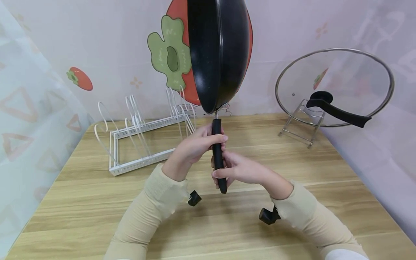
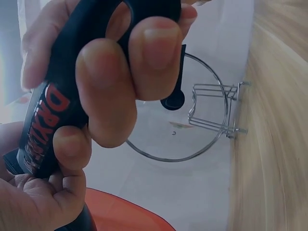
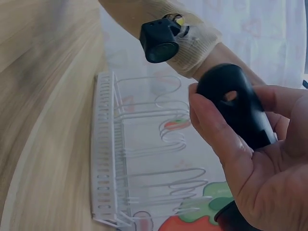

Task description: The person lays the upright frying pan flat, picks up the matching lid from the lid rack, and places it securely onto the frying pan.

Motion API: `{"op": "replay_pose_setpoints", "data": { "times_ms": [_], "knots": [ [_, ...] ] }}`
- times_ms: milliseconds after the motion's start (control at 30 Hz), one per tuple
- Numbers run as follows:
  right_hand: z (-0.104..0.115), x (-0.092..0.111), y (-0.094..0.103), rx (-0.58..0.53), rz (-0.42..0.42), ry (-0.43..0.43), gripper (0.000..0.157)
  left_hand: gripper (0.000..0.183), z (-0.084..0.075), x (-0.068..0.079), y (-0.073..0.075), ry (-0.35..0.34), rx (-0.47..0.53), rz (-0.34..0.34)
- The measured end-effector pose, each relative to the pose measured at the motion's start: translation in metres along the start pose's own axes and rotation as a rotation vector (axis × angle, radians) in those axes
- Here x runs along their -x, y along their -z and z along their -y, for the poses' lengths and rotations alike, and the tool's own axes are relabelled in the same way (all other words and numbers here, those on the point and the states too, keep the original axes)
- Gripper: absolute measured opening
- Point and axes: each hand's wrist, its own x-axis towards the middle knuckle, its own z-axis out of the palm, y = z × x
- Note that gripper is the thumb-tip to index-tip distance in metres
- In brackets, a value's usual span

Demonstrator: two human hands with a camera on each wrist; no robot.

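Left hand and right hand grip the handle of a pan raised toward the far edge of the table, apparently a holding step, the next move calling for steady two-handed support.

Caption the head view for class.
Left hand and right hand grip a pan by its handle; white rack left, glass lid right.

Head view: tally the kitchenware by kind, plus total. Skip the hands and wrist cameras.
Black wok: 1
Glass lid: 1
White wire dish rack: 1
Metal lid stand: 1
Total: 4
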Motion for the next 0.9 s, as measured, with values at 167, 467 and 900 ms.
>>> {"op": "replay_pose_setpoints", "data": {
  "times_ms": [167,467,900],
  "knots": [
    [-0.002,-0.001,-0.004,0.081,-0.050,0.012,0.015,0.012,0.001,-0.002,-0.002,0.023,-0.012,-0.001],
    [-0.009,0.003,-0.011,0.190,-0.091,0.050,0.016,0.011,0.005,-0.002,-0.005,0.033,-0.032,0.017],
    [-0.010,0.006,-0.014,0.168,-0.073,0.100,0.011,0.010,0.014,-0.001,-0.002,-0.057,0.043,0.124]
  ]
}}
